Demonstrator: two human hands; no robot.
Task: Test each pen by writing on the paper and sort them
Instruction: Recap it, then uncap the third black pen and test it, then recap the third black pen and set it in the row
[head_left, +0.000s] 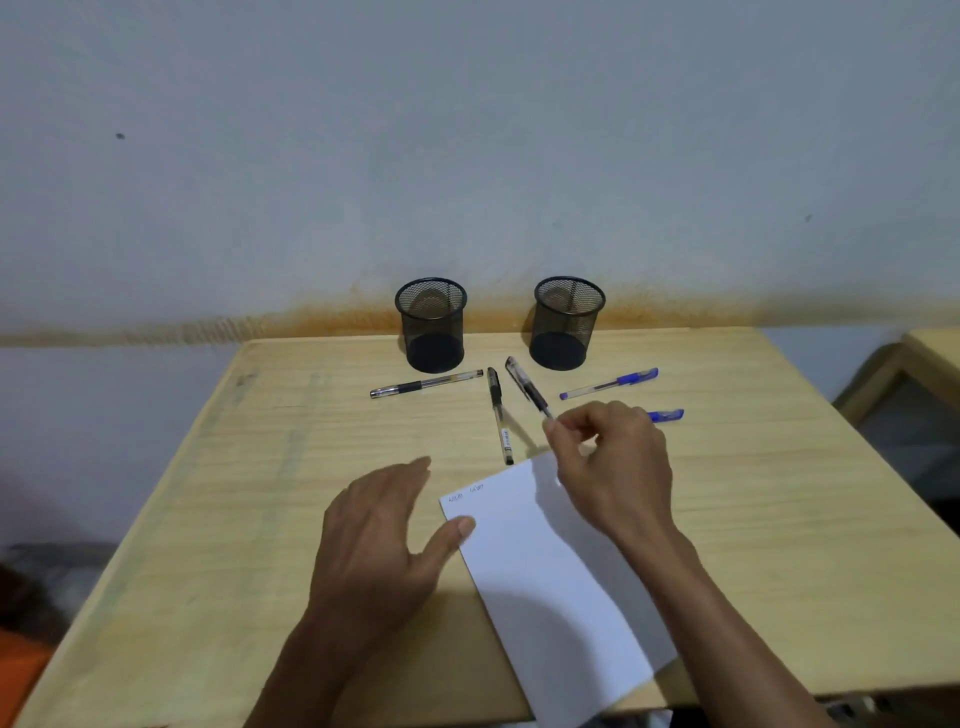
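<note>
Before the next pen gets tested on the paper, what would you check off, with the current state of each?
1. Right hand pinches the black pen at one end: ok.
2. Pen's writing tip exposed: cannot tell.
3. Left hand open, thumb touching the paper at its edge: ok.
4. Blank room below the two scribbles: ok.
5. Both mesh pen cups upright, holding no pens: ok.
6. Paper fully on the table: not ok, near corner overhangs.

I see a wooden table (208, 493) against a grey wall (467, 156) with an orange stain (322, 317) along it.
</note>
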